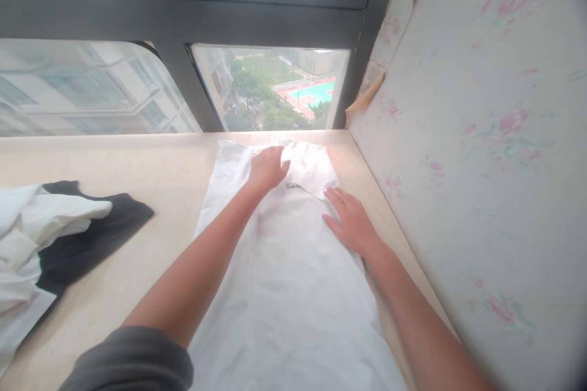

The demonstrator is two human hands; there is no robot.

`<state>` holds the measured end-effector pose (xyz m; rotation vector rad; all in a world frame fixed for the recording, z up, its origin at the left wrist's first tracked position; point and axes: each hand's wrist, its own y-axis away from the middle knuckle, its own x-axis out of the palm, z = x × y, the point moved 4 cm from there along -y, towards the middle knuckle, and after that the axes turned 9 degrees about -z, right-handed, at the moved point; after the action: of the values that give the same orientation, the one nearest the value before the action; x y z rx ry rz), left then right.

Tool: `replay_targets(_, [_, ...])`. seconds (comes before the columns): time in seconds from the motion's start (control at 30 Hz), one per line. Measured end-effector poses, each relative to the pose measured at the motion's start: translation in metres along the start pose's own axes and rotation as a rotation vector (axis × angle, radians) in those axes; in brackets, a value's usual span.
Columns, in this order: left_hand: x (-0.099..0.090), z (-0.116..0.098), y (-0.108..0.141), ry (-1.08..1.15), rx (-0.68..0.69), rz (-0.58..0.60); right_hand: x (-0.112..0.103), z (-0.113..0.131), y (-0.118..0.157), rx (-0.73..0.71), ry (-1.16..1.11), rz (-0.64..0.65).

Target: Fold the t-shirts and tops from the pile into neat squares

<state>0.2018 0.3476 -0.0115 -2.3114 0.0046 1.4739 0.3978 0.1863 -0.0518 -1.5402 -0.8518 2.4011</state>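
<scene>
A white garment (293, 293), which looks like a shirt, lies spread lengthwise on the pale wooden sill, its far end close to the window. A fold crosses its upper part, with a small dark printed mark (292, 184) beside it. My left hand (268, 169) rests on the far end of the cloth, thumb apart from the fingers; the fingertips are partly hidden. On the garment's right edge, my right hand (351, 218) lies with its fingers stretched out and spread, touching the cloth near the fold.
To the left, a pile of white cloth (27, 238) lies partly over a black cloth (105, 226) on the sill (151, 165). A dark window frame (275, 24) bounds the far side. A floral papered wall (481, 165), peeling near the window, stands close on the right.
</scene>
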Motion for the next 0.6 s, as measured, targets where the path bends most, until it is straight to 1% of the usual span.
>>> replay_targets(0.07, [-0.016,0.026,0.03,-0.123,-0.049,0.004,0.008,-0.001,0.004,0.022,0.042,0.088])
replay_targets(0.13, [-0.026,0.051,0.058,-0.258,-0.107,0.022,0.012,-0.003,0.006,0.023,0.068,0.124])
replay_targets(0.2, [-0.03,0.071,0.082,-0.345,-0.126,0.065,0.013,-0.005,0.007,0.008,0.081,0.139])
replay_targets(0.27, [-0.031,0.085,0.097,-0.366,-0.114,0.092,0.012,-0.006,0.008,-0.01,0.084,0.142])
replay_targets(0.33, [-0.031,0.094,0.103,-0.371,-0.104,0.088,0.011,-0.006,0.008,-0.021,0.082,0.13])
replay_targets(0.43, [-0.032,0.103,0.1,-0.363,-0.114,0.087,0.009,-0.009,0.009,-0.016,0.068,0.083])
replay_targets(0.53, [-0.036,0.105,0.095,-0.351,-0.105,0.091,0.008,-0.012,0.009,-0.014,0.042,0.026])
replay_targets(0.6, [-0.043,0.101,0.098,-0.354,-0.099,0.054,0.008,-0.014,0.009,-0.029,0.018,0.002])
